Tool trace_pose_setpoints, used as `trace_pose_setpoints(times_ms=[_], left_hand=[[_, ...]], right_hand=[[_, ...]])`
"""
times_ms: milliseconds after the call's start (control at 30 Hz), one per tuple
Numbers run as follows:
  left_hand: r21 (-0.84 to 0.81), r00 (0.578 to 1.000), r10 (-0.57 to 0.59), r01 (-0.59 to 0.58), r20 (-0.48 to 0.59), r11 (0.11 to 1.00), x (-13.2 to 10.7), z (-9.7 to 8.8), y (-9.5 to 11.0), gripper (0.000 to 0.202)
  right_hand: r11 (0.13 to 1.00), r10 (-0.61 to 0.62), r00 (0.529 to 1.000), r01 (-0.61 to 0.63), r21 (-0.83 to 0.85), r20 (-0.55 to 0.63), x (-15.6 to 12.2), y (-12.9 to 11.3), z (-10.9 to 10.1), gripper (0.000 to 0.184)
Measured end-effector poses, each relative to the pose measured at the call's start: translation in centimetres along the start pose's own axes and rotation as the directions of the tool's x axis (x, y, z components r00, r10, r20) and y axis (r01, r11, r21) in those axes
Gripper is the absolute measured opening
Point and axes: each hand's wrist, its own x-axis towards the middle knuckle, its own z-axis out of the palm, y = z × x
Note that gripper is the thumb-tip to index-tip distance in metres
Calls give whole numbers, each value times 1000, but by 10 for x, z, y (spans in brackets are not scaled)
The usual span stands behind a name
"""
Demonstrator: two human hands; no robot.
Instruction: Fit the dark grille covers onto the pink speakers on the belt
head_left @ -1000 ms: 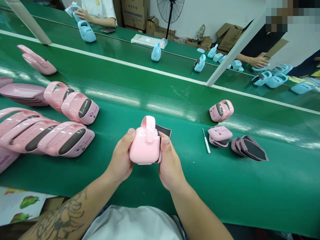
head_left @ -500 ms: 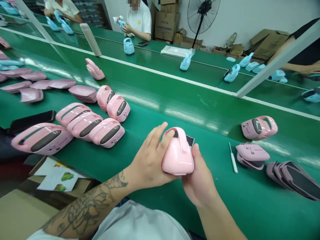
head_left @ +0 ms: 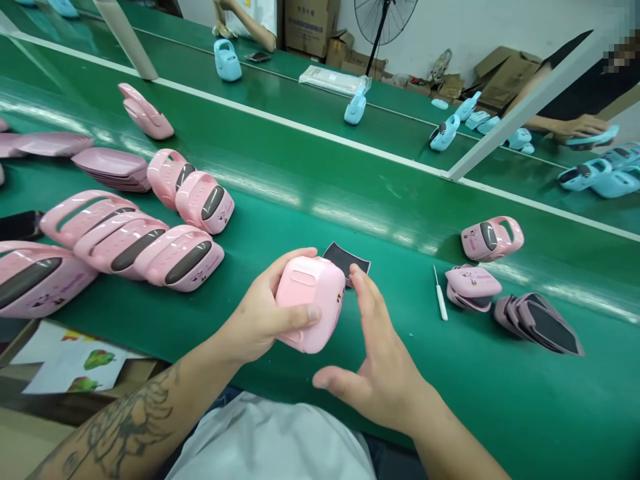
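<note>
My left hand (head_left: 260,313) is wrapped round a small pink plastic case (head_left: 311,303), holding it just above the green belt (head_left: 310,193) with its flat underside turned toward me. My right hand (head_left: 385,363) hovers beside it with fingers spread and nothing in it. A dark rectangular panel (head_left: 346,257) lies on the belt just behind the case.
Several finished pink cases (head_left: 150,243) and stacked pink shells (head_left: 113,167) lie at the left. On the right are a pink case (head_left: 493,238), pink lids (head_left: 473,285), dark-faced panels (head_left: 540,323) and a white pick tool (head_left: 441,301). Blue cases (head_left: 355,107) and other people's hands sit across the far belt.
My right hand has let go of the pink case and opened. My left hand has closed round the case and turned it so its underside faces me.
</note>
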Motion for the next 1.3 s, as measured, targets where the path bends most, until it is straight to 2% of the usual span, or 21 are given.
trace_pose_setpoints(times_ms=[67,133,433,867,1033,1300], left_hand=[[-29,998,-63,63,-2,998,0,3,-5,87],[-29,995,-99,100,4,995,-1,6,-8,86],[-113,988,-132,141,86,984,-3,5,-12,80],[-19,991,-86,89,103,996,-3,5,-16,82],[42,993,-48,44,108,998,-4,6,-15,74],[4,983,-30,30,181,1000,-7,9,-16,67]], right_hand=[[971,-161,986,152,-184,-37,2,5,5,138],[946,-225,973,207,-250,-45,6,6,9,136],[957,-206,977,190,-221,-47,0,6,4,130],[943,-215,977,207,-259,-5,2,1,-1,122],[943,-224,975,214,-256,-12,2,-1,-1,120],[936,-255,967,244,-253,-11,1,-5,-3,115]])
